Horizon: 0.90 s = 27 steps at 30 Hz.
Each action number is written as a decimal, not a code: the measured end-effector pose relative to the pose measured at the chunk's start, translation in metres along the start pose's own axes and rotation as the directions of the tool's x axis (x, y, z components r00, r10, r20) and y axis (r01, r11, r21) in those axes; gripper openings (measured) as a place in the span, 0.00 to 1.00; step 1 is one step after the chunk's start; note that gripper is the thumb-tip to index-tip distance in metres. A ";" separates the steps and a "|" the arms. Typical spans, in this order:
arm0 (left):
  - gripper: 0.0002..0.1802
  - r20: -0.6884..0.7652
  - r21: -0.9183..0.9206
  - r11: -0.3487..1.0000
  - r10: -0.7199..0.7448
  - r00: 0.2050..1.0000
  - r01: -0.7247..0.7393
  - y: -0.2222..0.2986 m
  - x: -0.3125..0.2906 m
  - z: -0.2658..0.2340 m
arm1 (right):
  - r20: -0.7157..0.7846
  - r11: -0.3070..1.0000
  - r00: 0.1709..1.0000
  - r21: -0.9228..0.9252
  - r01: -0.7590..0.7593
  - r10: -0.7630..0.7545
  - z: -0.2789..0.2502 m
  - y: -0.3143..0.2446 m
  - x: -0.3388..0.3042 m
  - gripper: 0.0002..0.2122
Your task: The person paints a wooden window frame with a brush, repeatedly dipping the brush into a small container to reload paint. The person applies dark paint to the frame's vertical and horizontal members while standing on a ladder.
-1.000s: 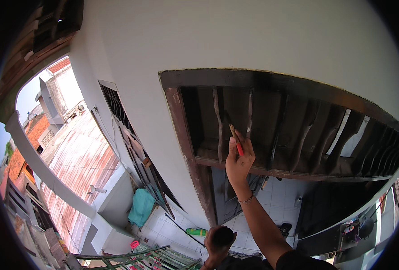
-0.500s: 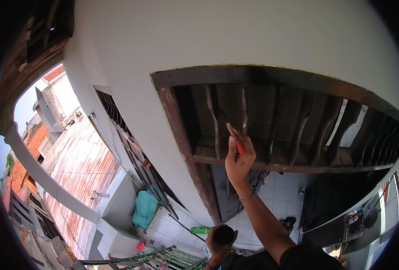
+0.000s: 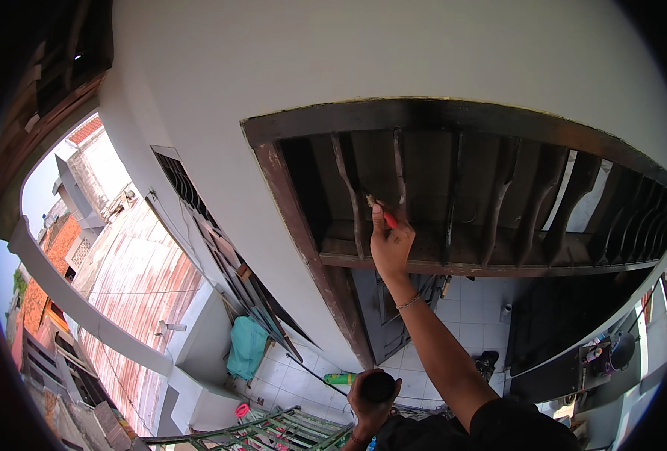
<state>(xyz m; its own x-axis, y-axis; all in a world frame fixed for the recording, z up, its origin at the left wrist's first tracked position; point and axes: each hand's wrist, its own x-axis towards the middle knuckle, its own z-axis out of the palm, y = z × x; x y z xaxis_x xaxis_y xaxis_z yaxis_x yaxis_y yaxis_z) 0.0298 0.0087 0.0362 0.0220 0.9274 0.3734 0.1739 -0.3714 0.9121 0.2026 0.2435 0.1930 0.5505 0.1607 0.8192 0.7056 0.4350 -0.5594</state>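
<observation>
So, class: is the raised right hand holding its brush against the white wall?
No, the right hand holds the red-handled brush against a dark wooden slat of the transom.

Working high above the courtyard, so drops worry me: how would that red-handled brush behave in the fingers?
The brush looks slim and probably light, pinched in the right hand. Its short handle seems stiff. If wet, it may be slippery; that cannot be told.

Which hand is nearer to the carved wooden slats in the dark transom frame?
Right. The right hand is raised against the carved slats, holding a red-handled brush to them. The left hand is low down, gripping a dark round container.
</observation>
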 end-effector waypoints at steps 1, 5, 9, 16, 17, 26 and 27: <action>0.27 -0.003 -0.015 1.000 -0.008 1.000 0.008 -0.001 -0.001 0.000 | 0.046 0.999 0.998 0.000 -0.045 0.045 -0.001 -0.005 -0.002 0.13; 0.28 0.008 0.012 1.000 0.009 1.000 -0.009 -0.006 -0.004 -0.005 | 0.034 0.967 0.976 0.133 -0.219 0.216 -0.019 -0.014 -0.008 0.14; 0.27 -0.002 -0.005 1.000 0.013 1.000 -0.013 -0.001 -0.001 -0.004 | 0.037 0.959 0.970 0.145 -0.243 0.240 -0.004 -0.001 -0.003 0.15; 0.26 -0.039 -0.050 0.999 -0.023 0.999 0.021 -0.004 -0.007 -0.004 | 0.031 0.935 0.950 0.169 -0.312 0.311 -0.013 0.000 0.004 0.18; 0.26 -0.026 -0.051 0.998 -0.039 0.999 0.038 -0.005 -0.007 -0.003 | 0.010 0.946 0.959 0.163 -0.280 0.283 -0.011 0.004 0.006 0.19; 0.25 -0.017 -0.057 0.998 -0.029 0.999 0.028 -0.001 -0.007 -0.006 | 0.080 0.940 0.942 0.077 -0.331 0.325 -0.018 0.005 0.003 0.22; 0.26 -0.002 -0.060 0.997 -0.037 0.999 0.037 0.000 -0.007 -0.005 | 0.127 0.927 0.924 0.066 -0.370 0.360 -0.012 0.016 0.000 0.21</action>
<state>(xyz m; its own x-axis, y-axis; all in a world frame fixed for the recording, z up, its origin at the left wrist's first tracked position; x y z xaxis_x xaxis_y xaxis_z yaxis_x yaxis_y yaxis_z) 0.0246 0.0022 0.0345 0.0132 0.9404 0.3399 0.1148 -0.3391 0.9337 0.2194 0.2400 0.1827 0.7060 0.4175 0.5721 0.4207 0.4026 -0.8129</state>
